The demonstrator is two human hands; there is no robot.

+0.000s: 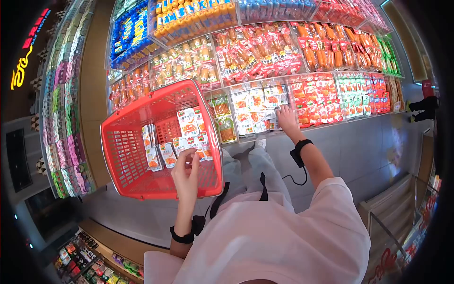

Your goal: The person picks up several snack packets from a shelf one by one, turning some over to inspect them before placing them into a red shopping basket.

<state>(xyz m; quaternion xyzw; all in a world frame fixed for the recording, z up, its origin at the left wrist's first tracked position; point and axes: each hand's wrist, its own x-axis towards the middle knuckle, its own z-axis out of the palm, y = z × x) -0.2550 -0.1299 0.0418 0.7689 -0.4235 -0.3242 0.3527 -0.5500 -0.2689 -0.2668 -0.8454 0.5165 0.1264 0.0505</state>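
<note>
My left hand (186, 175) hovers over the near right side of a red plastic shopping basket (161, 90). Its fingers are loosely bent and apart, with nothing visible in them. Inside the basket lie several white snack packets (187, 124) with orange food pictures, some standing against each other. My right hand (287, 118) reaches over the front of a clear display bin holding similar white packets (255, 102). Its fingers are spread over the packets at the bin's right side, and no packet is visibly lifted. Black bands circle both wrists.
Red packets (317, 99) fill the bin to the right, with green-and-white packets (352, 94) beyond. Packaged sausages (257, 49) lie in the upper row. A tall colourful shelf (64, 109) stands left. Grey floor (340, 146) shows along the display's front.
</note>
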